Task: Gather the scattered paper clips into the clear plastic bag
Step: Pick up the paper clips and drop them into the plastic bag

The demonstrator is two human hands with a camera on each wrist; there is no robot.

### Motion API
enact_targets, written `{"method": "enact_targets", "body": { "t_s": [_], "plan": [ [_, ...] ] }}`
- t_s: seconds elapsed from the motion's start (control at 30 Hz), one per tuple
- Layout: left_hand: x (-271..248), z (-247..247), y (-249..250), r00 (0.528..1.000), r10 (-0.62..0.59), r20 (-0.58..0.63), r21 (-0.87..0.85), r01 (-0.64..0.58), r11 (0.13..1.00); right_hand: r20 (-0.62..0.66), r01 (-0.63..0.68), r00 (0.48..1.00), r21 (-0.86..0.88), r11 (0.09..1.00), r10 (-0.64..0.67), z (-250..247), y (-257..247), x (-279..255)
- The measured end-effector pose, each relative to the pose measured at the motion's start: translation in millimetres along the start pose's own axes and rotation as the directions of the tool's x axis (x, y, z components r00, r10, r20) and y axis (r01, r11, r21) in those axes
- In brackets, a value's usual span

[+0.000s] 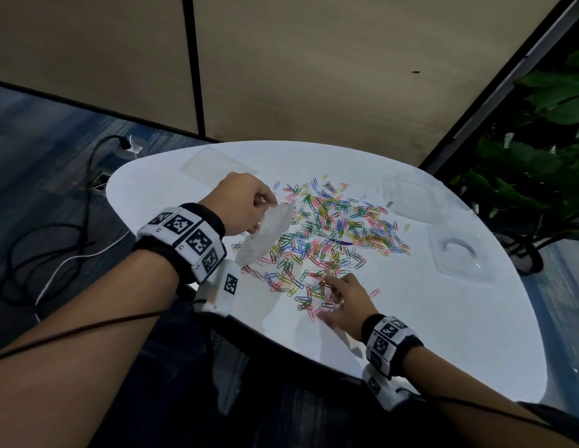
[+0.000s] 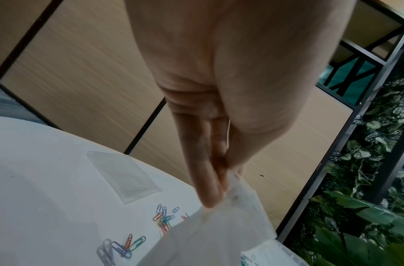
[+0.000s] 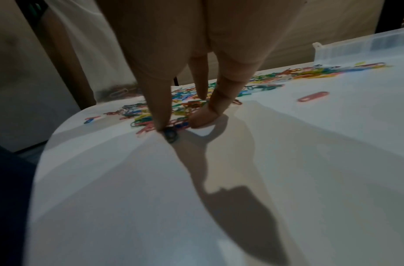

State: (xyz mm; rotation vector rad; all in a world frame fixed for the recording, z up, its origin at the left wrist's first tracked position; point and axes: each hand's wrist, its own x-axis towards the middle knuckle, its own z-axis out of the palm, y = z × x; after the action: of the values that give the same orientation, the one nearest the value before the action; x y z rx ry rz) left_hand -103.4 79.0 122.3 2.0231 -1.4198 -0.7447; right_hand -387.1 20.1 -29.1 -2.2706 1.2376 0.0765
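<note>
A: On the white table (image 1: pixel 411 334), which item serves as the landmark?

B: The spread of coloured paper clips (image 1: pixel 333 234), lying loose across the middle of the tabletop. All positions below are given relative to it.

A: Where is the clear plastic bag (image 1: pixel 265 234)?

B: At the left edge of the spread, raised off the table and hanging down so that its lower end reaches the nearest clips. The left hand (image 1: pixel 243 205) pinches its upper edge between thumb and fingers (image 2: pixel 207 180); the left wrist view shows the film bunched just below the fingertips.

A: And the right hand (image 1: pixel 346 302)?

B: At the near edge of the spread, palm down. Its fingers (image 3: pixel 159 108) are extended, and the tips press on clips at the fringe of the pile; the thumb rests on the table just beside them. Nothing is enclosed in this hand.

A: What else lies on the table?

B: A flat transparent sleeve (image 1: pixel 213 163) beyond the spread on the left side, a clear plastic tray (image 1: pixel 463 257) to the right of the spread, and one red clip (image 3: pixel 313 96) apart from the pile on the right. A green plant (image 1: pixel 540 140) stands past the table's right rim.
</note>
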Motion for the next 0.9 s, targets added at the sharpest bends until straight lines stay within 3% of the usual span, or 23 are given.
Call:
{"method": "enact_targets", "body": {
  "t_s": [0.1,0.23,0.33,0.47,0.57,0.63,0.73,0.83,0.9],
  "plan": [
    [1,-1,-2,1.0,-0.006,0.012,0.002,0.006,1.0,-0.028,0.021,0.999,-0.026,0.999,-0.022,2,-10,12],
    [4,0,-3,1.0,-0.002,0.013,0.015,0.001,1.0,-0.077,0.217,0.968,-0.216,0.952,-0.238,7,-13,27],
    [5,3,-3,1.0,-0.006,0.027,0.018,0.005,1.0,-0.05,0.252,0.959,-0.301,0.92,-0.279,2,-21,34],
    [6,5,-2,0.999,-0.013,0.034,0.023,0.012,1.0,-0.098,0.141,0.982,-0.212,0.967,-0.164,-12,-22,37],
    [7,5,-3,0.999,-0.017,0.036,0.019,0.016,1.0,-0.206,-0.082,0.974,0.076,0.994,0.096,-27,-16,42],
    [6,5,-3,0.999,-0.026,0.046,0.027,0.025,0.999,-0.14,-0.235,0.944,0.35,0.907,0.299,-41,-10,49],
    [6,7,-2,0.997,-0.035,0.069,0.03,0.033,0.999,-0.011,-0.262,0.927,0.698,0.666,0.376,-61,-13,54],
    [6,8,-2,0.996,-0.039,0.085,0.039,0.035,0.999,0.052,-0.155,0.958,0.923,0.352,0.284,-83,-40,53],
    [6,9,-2,0.995,-0.043,0.087,0.033,0.041,0.999,0.066,-0.096,0.987,0.973,0.209,0.146,-95,-66,49]
  ]
}}
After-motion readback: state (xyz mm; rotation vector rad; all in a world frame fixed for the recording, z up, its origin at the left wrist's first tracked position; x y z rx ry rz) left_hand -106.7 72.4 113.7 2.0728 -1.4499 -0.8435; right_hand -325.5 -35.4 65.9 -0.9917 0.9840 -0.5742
